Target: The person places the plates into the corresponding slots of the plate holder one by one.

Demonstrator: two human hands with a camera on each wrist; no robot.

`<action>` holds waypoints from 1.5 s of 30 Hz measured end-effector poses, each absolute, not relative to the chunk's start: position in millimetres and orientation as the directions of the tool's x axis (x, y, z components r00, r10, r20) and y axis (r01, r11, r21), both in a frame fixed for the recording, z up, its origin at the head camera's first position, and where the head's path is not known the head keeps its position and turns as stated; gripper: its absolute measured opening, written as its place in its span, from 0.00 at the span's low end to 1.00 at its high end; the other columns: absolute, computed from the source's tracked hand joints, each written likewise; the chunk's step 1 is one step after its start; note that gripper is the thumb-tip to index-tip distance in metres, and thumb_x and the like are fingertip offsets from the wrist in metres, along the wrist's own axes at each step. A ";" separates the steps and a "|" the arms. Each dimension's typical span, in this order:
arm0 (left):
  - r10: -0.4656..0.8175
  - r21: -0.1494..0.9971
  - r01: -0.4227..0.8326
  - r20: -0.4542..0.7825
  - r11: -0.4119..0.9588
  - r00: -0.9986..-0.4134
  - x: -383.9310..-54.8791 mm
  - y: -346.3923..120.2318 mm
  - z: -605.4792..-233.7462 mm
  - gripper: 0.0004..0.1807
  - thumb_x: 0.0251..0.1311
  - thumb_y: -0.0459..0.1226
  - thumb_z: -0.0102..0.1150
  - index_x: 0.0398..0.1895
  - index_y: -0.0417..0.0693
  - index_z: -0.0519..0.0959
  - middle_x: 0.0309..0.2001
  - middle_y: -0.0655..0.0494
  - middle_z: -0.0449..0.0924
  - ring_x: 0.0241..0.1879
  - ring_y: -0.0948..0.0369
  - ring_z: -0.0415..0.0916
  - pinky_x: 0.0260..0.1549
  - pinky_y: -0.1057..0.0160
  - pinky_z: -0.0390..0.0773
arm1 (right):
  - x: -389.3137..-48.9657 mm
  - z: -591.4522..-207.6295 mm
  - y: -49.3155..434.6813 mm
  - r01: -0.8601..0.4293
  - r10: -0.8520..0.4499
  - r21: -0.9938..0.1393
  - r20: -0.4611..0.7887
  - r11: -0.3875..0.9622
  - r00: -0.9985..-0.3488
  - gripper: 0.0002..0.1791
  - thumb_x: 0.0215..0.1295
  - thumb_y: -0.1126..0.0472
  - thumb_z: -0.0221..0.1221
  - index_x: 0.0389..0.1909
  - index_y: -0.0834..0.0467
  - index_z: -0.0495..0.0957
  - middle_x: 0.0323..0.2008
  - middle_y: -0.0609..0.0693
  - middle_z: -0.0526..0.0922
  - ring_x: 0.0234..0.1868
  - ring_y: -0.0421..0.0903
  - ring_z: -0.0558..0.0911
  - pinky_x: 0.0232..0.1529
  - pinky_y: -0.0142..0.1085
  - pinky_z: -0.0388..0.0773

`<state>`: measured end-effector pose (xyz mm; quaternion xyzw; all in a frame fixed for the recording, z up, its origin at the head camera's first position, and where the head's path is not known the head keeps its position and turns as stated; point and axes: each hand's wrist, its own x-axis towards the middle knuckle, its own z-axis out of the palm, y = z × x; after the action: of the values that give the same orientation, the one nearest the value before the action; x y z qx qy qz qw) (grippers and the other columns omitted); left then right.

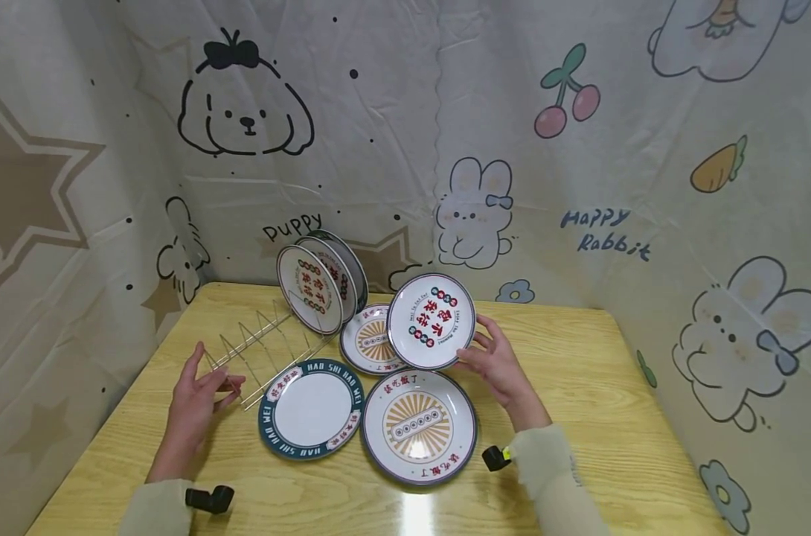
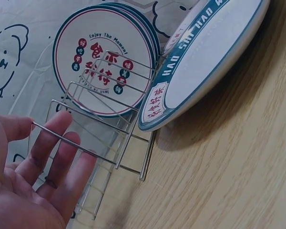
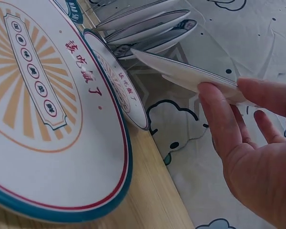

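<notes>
- While my right grip [image 1: 497,365] is pinching the raised plate [image 1: 432,320] by its 4 o'clock rim, I'm judging it stiff, slick, chippable.
- Left grip [image 1: 196,393] is holding the wire rack [image 1: 251,340] at the plate's 9 o'clock.

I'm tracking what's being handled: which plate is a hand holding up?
The red-lettered plate pinched at its edge by the right hand: of the other plates, three stand in the wire rack and three lie on the table.
</notes>
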<state>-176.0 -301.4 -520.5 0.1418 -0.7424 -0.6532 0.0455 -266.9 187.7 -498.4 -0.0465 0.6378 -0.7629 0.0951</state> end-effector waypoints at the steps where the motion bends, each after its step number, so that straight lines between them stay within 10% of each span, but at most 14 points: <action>1: -0.270 0.982 -0.153 -0.119 0.108 -0.955 -176.0 -301.3 -520.4 0.41 0.82 0.47 0.43 0.85 0.67 0.32 0.38 0.71 0.87 0.44 0.70 0.83 0.44 0.73 0.84 | -266.5 -498.9 186.0 0.082 -0.217 -0.983 -0.046 -0.162 -0.975 0.45 0.66 0.79 0.59 0.80 0.54 0.53 0.62 0.59 0.72 0.48 0.45 0.86 0.50 0.42 0.88; 45: -0.238 0.991 -0.119 -0.101 0.065 -0.966 -176.9 -304.7 -521.5 0.42 0.82 0.45 0.44 0.85 0.62 0.31 0.35 0.70 0.88 0.42 0.68 0.85 0.43 0.72 0.85 | -240.9 -504.4 110.7 -0.004 -0.436 -0.995 0.047 -0.099 -0.899 0.54 0.57 0.83 0.63 0.80 0.49 0.55 0.77 0.60 0.60 0.71 0.64 0.72 0.52 0.46 0.87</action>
<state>-176.9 -304.7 -521.5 0.1226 -0.7284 -0.6727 0.0442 -240.9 110.7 -504.4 -0.1683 0.6543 -0.7220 0.1494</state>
